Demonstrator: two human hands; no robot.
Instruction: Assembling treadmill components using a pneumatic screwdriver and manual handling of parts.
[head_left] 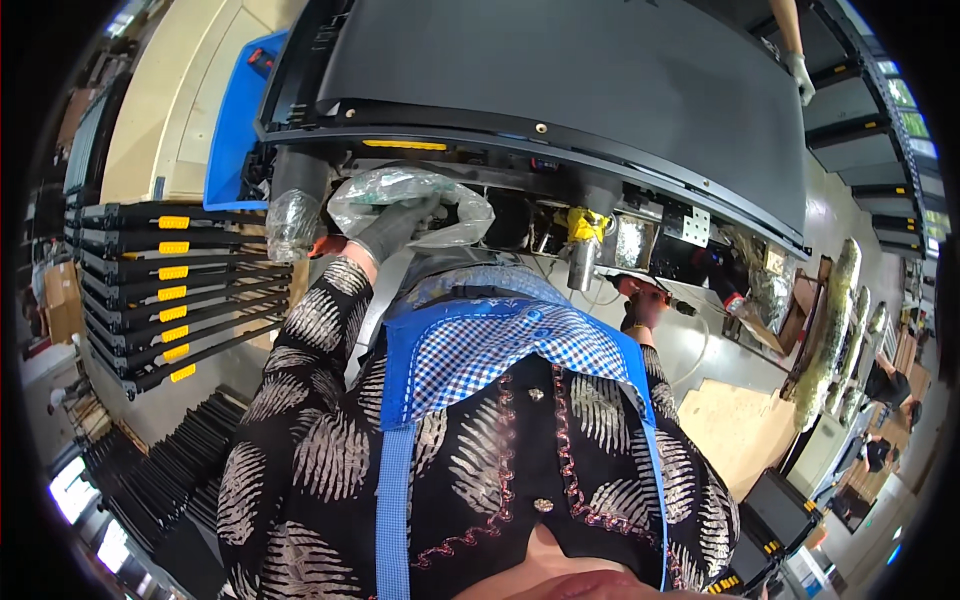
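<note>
A crumpled clear plastic bag (400,200) is gripped by the gloved left hand (392,228) beneath a black machine (560,90). A tool (655,292) is clasped in the right hand (643,308), fingers closed.

This is a factory assembly floor: a large black machine deck (560,90) lies on a work line, identical black frame parts (170,290) with yellow tags are stacked alongside, cardboard sheets (735,420) lie about, and other workers (885,385) are stationed nearby.
</note>
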